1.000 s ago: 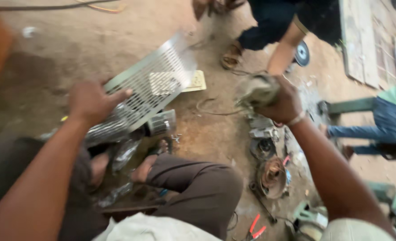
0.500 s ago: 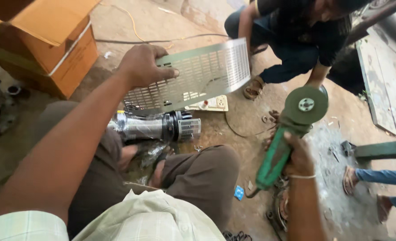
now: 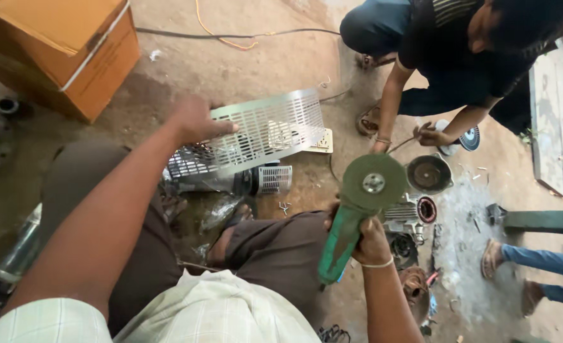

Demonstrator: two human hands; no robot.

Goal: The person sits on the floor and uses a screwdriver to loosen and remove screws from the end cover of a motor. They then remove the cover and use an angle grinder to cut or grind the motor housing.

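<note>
Bare dirt floor point(image 3: 243, 57) runs under everything, littered with motor parts on the right and a cardboard box point(image 3: 72, 51) far left. I see my left hand point(image 3: 195, 121) closed over the near-left end of the slotted metal sheet point(image 3: 256, 133), fingers curled on its top edge, holding it tilted above a ribbed cylindrical motor part point(image 3: 256, 181) lying on the ground. My right hand point(image 3: 370, 238) is wrapped tight around the green angle grinder point(image 3: 351, 222), disc up and facing me, held over my right knee.

My worry is that disc: it sits close to my own leg and not far from the co-worker's hand point(image 3: 430, 135) crouched at far right, so a careless swing could catch either. The sheet is held only at one end, so I judge it could flex or chatter. Cables point(image 3: 243, 35) trail across the far floor, a snag risk.

Open room lies mainly far and centre, between box and co-worker; the right side is crowded with parts and another person's sandalled feet point(image 3: 510, 273).
</note>
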